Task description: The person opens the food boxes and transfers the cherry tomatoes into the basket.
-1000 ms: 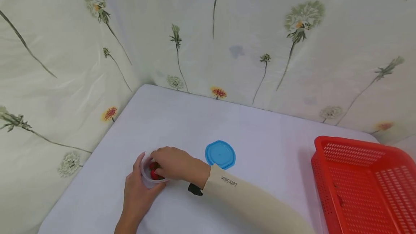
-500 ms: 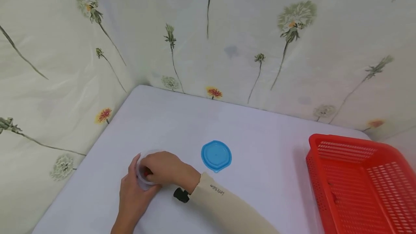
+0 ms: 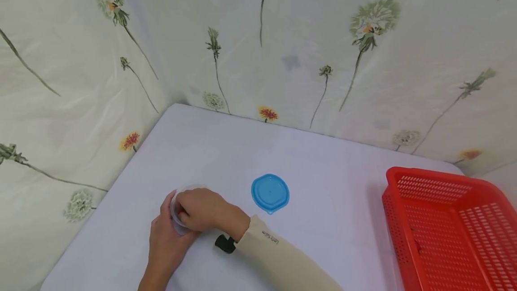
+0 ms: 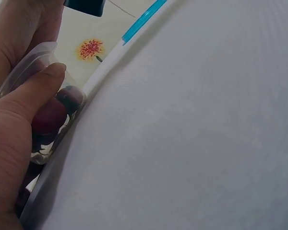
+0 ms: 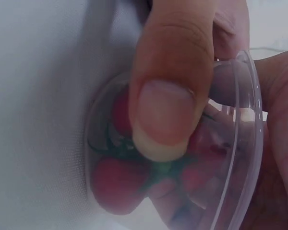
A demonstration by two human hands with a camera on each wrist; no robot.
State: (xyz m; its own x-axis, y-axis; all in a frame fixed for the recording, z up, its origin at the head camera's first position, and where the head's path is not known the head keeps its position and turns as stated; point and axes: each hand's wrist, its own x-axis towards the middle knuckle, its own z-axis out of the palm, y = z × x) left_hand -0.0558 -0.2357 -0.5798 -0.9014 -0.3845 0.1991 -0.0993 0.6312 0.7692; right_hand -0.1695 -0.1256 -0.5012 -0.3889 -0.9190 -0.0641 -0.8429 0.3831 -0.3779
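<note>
A clear plastic tub (image 5: 249, 139) stands on the white table, gripped by my left hand (image 3: 167, 237), whose thumb (image 4: 36, 91) lies along its near wall. Inside are red cherry tomatoes (image 5: 117, 184) with green stems, seen through the wall. My right hand (image 3: 202, 210) reaches over the rim into the tub with bent fingers. Its fingertips are hidden from the head view, and I cannot tell whether they hold a tomato. In the right wrist view, the left thumb (image 5: 168, 110) covers part of the tub.
A blue lid (image 3: 270, 193) lies on the table right of the tub. At the far right stands a red plastic basket (image 3: 392, 201) with slotted walls. Behind the table (image 3: 323, 183) hangs a flower-patterned sheet (image 3: 303, 35). A black wrist camera (image 3: 225, 244) sits under the right wrist.
My right hand has gone deeper into the tub, shifting slightly left and down. The red seen by its fingers earlier is now hidden in the head view. The left hand keeps its grip.
</note>
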